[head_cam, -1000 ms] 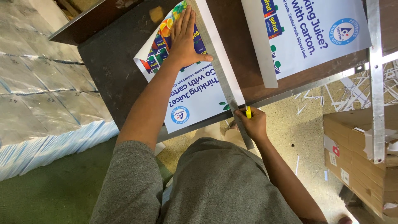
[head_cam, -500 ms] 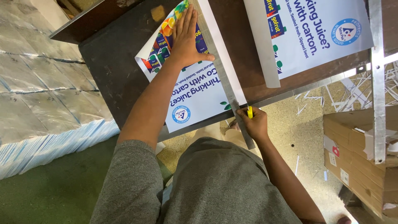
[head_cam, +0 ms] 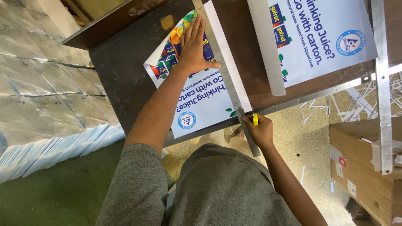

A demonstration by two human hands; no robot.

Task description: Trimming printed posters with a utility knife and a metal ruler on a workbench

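A white printed poster (head_cam: 201, 100) with colourful fruit and carton pictures lies on a dark brown table (head_cam: 121, 71). A long metal ruler (head_cam: 228, 83) rests along the poster's right side. My left hand (head_cam: 193, 46) lies flat, fingers spread, pressing on the poster right beside the ruler. My right hand (head_cam: 260, 130) grips a yellow utility knife (head_cam: 255, 119) at the table's near edge, against the ruler's lower end. A narrow white strip of the poster (head_cam: 234, 62) shows to the right of the ruler.
A second printed poster (head_cam: 322, 37) lies at the table's right, with a metal bar (head_cam: 381, 83) beyond it. Paper offcuts (head_cam: 356, 104) litter the floor. Cardboard boxes (head_cam: 368, 167) stand at the right, and stacked white sheets (head_cam: 46, 138) at the left.
My right hand with the knife has stayed at the ruler's lower end, and my left hand keeps pressing the poster. Only the view has shifted slightly.
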